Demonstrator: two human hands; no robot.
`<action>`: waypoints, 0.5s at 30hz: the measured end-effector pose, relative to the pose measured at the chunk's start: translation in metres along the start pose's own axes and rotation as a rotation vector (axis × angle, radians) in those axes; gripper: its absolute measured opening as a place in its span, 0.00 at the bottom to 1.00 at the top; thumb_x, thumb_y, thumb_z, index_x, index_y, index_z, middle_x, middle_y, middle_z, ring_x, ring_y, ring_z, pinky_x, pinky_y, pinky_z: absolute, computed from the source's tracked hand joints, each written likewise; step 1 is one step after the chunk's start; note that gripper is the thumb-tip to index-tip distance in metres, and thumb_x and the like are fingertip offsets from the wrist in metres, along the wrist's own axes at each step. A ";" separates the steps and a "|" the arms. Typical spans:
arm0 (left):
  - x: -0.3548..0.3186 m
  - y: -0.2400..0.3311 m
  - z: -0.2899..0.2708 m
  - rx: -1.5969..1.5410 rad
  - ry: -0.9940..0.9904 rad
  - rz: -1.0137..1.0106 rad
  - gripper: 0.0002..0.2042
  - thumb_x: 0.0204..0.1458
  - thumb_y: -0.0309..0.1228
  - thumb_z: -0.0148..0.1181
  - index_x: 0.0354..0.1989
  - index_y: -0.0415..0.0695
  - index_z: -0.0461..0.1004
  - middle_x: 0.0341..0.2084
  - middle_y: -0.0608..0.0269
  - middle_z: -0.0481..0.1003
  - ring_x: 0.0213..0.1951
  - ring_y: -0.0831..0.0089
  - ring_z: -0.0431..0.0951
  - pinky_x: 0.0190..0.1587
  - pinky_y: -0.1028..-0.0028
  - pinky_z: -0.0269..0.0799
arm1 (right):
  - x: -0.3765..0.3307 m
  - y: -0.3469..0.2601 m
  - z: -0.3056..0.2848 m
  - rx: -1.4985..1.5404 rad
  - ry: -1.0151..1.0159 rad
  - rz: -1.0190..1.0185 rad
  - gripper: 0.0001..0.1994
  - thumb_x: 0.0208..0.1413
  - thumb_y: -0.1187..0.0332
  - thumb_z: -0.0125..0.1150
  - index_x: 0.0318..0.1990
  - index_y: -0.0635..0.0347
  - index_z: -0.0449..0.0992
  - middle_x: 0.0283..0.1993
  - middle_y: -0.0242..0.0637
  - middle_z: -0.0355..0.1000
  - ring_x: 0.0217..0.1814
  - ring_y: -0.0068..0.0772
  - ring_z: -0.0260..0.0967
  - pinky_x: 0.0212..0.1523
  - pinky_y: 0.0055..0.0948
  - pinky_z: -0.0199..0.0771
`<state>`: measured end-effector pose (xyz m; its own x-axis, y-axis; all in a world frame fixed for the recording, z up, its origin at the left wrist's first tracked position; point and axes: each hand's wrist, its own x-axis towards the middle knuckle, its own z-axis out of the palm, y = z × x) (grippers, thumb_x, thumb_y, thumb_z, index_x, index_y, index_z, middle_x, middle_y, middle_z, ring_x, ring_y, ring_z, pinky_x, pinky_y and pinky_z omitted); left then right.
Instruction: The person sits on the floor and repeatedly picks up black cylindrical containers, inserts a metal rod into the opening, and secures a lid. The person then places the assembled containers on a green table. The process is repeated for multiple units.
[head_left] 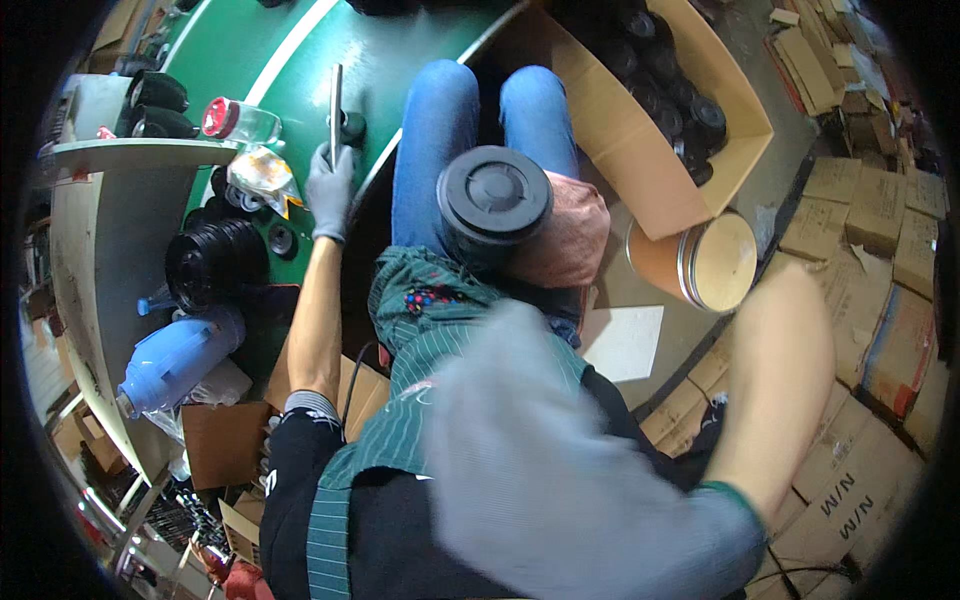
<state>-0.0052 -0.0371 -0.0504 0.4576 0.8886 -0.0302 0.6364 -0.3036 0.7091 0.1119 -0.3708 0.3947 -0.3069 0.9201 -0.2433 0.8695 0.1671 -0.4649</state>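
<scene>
My left hand (331, 190), in a grey glove, is closed around a slim metal bar (336, 105) that points away from me over the green table. A small dark round part (351, 128) sits just right of the bar. On my lap rests a black round piece (495, 195) with a ringed, lid-like top, and a pinkish cloth (575, 230) lies against its right side. My right hand (540, 440), also in a grey glove, is raised close to the camera in front of my chest. Motion smears it, so its fingers cannot be made out.
The green table (335, 40) spans the far left. Black round parts (195, 265), a red-lidded clear jar (245, 122) and a blue plastic bottle (180, 365) stand leftward. On the right are an open carton (745, 150) of black parts, a brown drum (660, 262) and stacked cartons (850, 255).
</scene>
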 end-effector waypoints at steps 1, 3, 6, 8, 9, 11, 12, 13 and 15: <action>-0.004 -0.009 -0.007 0.090 0.103 0.111 0.33 0.63 0.52 0.68 0.67 0.38 0.73 0.50 0.44 0.83 0.54 0.51 0.82 0.57 0.58 0.75 | -0.005 0.006 0.004 -0.003 0.027 0.037 0.25 0.55 0.54 0.68 0.51 0.69 0.82 0.44 0.49 0.76 0.49 0.49 0.75 0.54 0.49 0.72; -0.030 -0.017 -0.018 0.265 0.280 0.298 0.39 0.62 0.48 0.70 0.72 0.32 0.66 0.61 0.39 0.76 0.63 0.46 0.75 0.66 0.55 0.68 | -0.011 0.036 0.017 0.006 0.143 0.152 0.27 0.56 0.53 0.68 0.53 0.70 0.81 0.46 0.51 0.76 0.51 0.51 0.75 0.56 0.50 0.72; -0.059 0.039 -0.004 0.179 0.289 0.482 0.37 0.60 0.39 0.72 0.73 0.33 0.66 0.67 0.40 0.71 0.69 0.45 0.69 0.72 0.51 0.61 | -0.005 0.115 0.088 -0.009 0.477 0.485 0.48 0.56 0.37 0.70 0.77 0.58 0.63 0.77 0.64 0.58 0.76 0.63 0.60 0.70 0.59 0.64; -0.078 0.004 0.011 0.165 0.294 0.502 0.35 0.64 0.39 0.68 0.75 0.35 0.65 0.70 0.43 0.70 0.72 0.44 0.66 0.74 0.49 0.58 | 0.022 0.163 0.173 0.277 0.543 0.303 0.56 0.49 0.38 0.79 0.78 0.60 0.59 0.82 0.70 0.47 0.83 0.81 0.45 0.81 0.67 0.49; -0.082 0.018 0.015 0.192 0.256 0.548 0.35 0.65 0.39 0.66 0.76 0.35 0.64 0.71 0.43 0.68 0.74 0.44 0.64 0.76 0.48 0.57 | 0.035 0.166 0.196 0.202 0.471 0.500 0.55 0.48 0.43 0.81 0.79 0.58 0.58 0.83 0.71 0.45 0.84 0.80 0.45 0.83 0.66 0.46; -0.089 0.030 0.017 0.021 0.153 0.483 0.33 0.66 0.37 0.64 0.76 0.35 0.64 0.73 0.44 0.67 0.75 0.45 0.61 0.78 0.47 0.54 | 0.048 0.179 0.219 0.159 0.664 0.468 0.49 0.49 0.50 0.81 0.77 0.54 0.64 0.80 0.63 0.53 0.82 0.73 0.50 0.82 0.63 0.51; -0.086 0.027 0.018 0.107 0.196 0.552 0.32 0.66 0.36 0.64 0.76 0.36 0.64 0.73 0.44 0.67 0.75 0.45 0.62 0.77 0.48 0.55 | 0.051 0.182 0.220 0.197 0.740 0.416 0.46 0.49 0.53 0.81 0.75 0.53 0.67 0.79 0.59 0.56 0.81 0.71 0.52 0.82 0.61 0.53; -0.087 0.039 0.013 0.070 0.181 0.558 0.32 0.66 0.36 0.64 0.76 0.36 0.65 0.73 0.44 0.67 0.75 0.45 0.62 0.77 0.48 0.55 | 0.051 0.181 0.221 0.194 0.779 0.395 0.43 0.49 0.54 0.81 0.73 0.53 0.70 0.77 0.56 0.58 0.81 0.69 0.53 0.81 0.60 0.55; -0.093 0.063 0.003 -0.004 0.166 0.550 0.30 0.67 0.35 0.63 0.75 0.37 0.66 0.73 0.44 0.67 0.74 0.45 0.63 0.77 0.49 0.56 | 0.040 0.183 0.211 0.237 0.833 0.349 0.38 0.48 0.56 0.81 0.69 0.55 0.76 0.75 0.52 0.63 0.80 0.64 0.55 0.80 0.58 0.58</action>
<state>-0.0059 -0.1398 -0.0054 0.6164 0.6427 0.4549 0.3298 -0.7353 0.5920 0.1769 -0.3780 0.1199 0.4131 0.8774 0.2440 0.7301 -0.1589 -0.6646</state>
